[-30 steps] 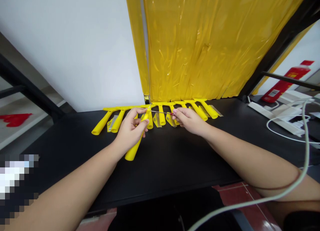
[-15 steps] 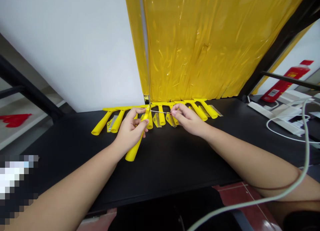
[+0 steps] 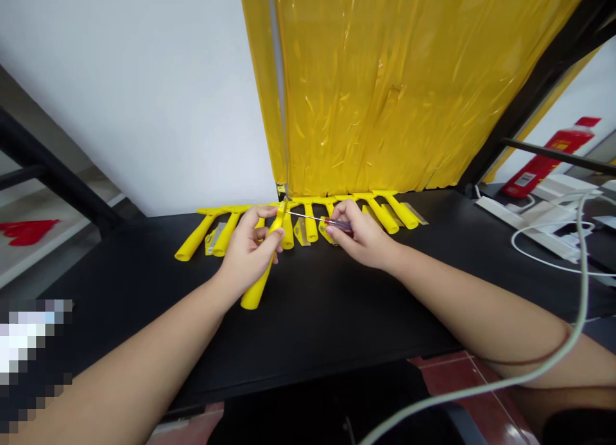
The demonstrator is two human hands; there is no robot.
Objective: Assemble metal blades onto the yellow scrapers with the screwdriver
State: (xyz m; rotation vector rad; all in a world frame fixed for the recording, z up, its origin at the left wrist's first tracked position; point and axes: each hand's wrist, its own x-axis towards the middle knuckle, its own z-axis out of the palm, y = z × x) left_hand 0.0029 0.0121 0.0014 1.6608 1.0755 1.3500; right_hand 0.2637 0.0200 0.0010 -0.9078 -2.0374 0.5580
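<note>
A black worktop [image 3: 308, 317], yellow plastic sheeting [image 3: 375, 92] behind it, carries a row of yellow-handled tools [image 3: 312, 222] along its back edge. Over the middle, another yellow tool [image 3: 255, 291] slants down, gripped in the curled left hand [image 3: 251, 245]. The right hand [image 3: 360, 236], fingers closed, holds a slim screwdriver [image 3: 340, 225] pointing at its upper end.

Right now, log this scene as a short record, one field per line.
Left hand: gripping a yellow tool, its wide end toward the camera
Right hand: holding a screwdriver, shaft pointing at the tool's far end
Screwdriver tip: at that end; too small to tell whether it is seated
Behind the hands: a row of yellow tools on a black tabletop
Backdrop: white panel, with yellow plastic sheeting to its right
Far right: red bottle behind a dark bar
</note>
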